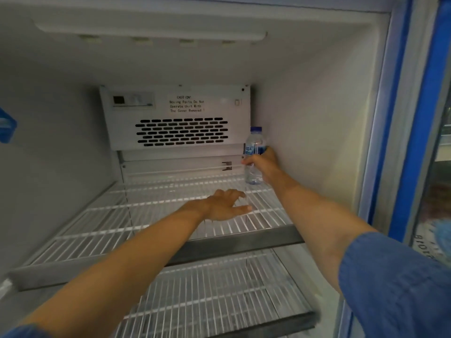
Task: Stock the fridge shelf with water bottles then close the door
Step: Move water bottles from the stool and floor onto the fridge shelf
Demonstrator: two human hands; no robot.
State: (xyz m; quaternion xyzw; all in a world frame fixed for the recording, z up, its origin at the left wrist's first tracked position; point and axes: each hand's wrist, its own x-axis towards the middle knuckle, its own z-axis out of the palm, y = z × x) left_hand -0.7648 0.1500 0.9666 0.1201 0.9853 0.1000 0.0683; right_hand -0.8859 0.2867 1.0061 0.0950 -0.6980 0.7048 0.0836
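Note:
A clear water bottle (253,152) with a blue cap and blue label stands upright at the back right corner of the white wire fridge shelf (122,230). My right hand (264,164) is wrapped around its middle. My left hand (224,204) hovers just above the shelf, a little in front and to the left of the bottle, fingers spread and holding nothing. No other bottle stands on this shelf.
A grey fan cover with vent slots (181,131) fills the back wall above the shelf. A second wire shelf (207,296) lies below. The blue-framed fridge edge (415,132) runs down the right side, and the white side wall (317,132) is close to the bottle.

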